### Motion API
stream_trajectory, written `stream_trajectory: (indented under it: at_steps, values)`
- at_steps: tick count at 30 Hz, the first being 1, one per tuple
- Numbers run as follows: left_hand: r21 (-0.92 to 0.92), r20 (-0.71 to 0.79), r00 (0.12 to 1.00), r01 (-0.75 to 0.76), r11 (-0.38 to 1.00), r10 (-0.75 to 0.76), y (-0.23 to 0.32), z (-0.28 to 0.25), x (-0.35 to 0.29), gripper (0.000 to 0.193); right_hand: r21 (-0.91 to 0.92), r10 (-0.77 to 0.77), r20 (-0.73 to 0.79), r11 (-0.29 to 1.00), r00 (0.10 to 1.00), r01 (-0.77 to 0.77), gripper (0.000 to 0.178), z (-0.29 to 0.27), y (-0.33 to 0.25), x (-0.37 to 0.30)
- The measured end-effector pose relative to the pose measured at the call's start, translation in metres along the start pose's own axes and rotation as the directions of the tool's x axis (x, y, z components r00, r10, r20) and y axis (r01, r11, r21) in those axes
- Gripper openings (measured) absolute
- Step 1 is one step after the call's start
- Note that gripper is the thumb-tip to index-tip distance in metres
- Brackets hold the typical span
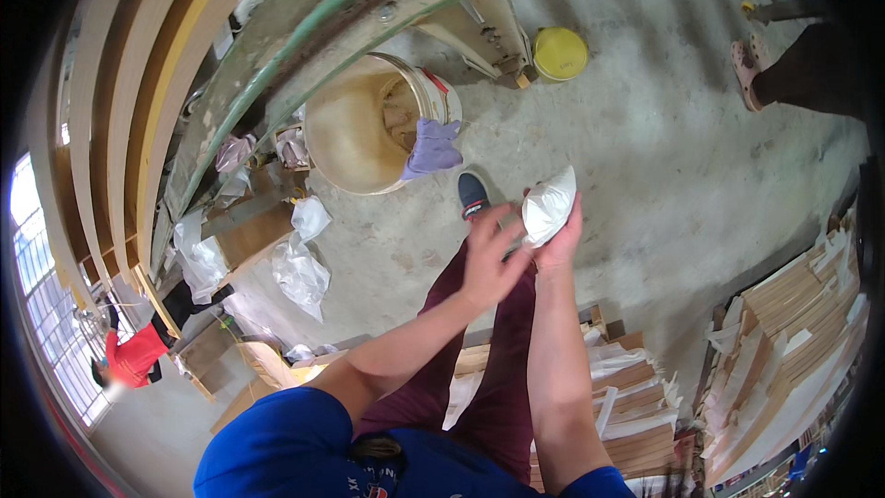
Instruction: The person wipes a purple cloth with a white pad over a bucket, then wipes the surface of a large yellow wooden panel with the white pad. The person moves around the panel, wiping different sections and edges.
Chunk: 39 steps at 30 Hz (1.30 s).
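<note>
This looks like a woodworking workshop or small factory floor. Long, pale wooden beams (171,120) lie along a heavy green-painted metal frame (309,41), and flat brown wooden strips with white sheeting between them form a layered stack (784,341) at the right. A large, round, cream-coloured bucket (346,129) with brown residue inside stands on the bare grey concrete floor (664,120). Daylight enters through a tall gridded window (55,304), near a person in a red top (135,357).

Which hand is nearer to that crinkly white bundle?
The right hand: it cradles the white bundle. The left hand is just to its left; whether it touches is unclear.
</note>
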<state>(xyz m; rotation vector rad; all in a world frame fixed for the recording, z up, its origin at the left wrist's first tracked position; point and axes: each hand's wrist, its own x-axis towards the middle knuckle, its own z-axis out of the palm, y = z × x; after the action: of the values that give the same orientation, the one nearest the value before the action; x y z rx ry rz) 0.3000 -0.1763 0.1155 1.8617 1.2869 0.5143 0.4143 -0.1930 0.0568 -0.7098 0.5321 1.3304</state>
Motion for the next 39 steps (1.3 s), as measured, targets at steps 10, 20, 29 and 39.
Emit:
stream_trajectory:
  at_steps: [10,20,29,39]
  values:
    - [0.718,0.031,0.992,0.063,0.693,-0.123,-0.165,-0.063,0.077,0.077,0.254,0.211,0.423,0.906,0.881,-0.339,0.052,0.023,-0.026,-0.017]
    - [0.4,0.076,0.977,0.154,0.903,-0.201,-0.171,-0.083,0.076,0.031,0.221,0.266,0.404,0.9,0.875,-0.376,0.049,0.037,-0.021,-0.043]
    - [-0.052,0.18,0.914,0.379,0.924,-0.365,-0.132,-0.128,0.082,0.024,0.047,0.362,0.387,0.911,0.848,-0.41,0.057,0.071,-0.036,-0.063]
    - [-0.69,0.413,0.909,0.274,0.67,0.054,0.053,-0.106,0.039,0.015,-0.139,0.36,0.174,0.93,0.917,-0.339,0.04,0.093,-0.039,-0.094]
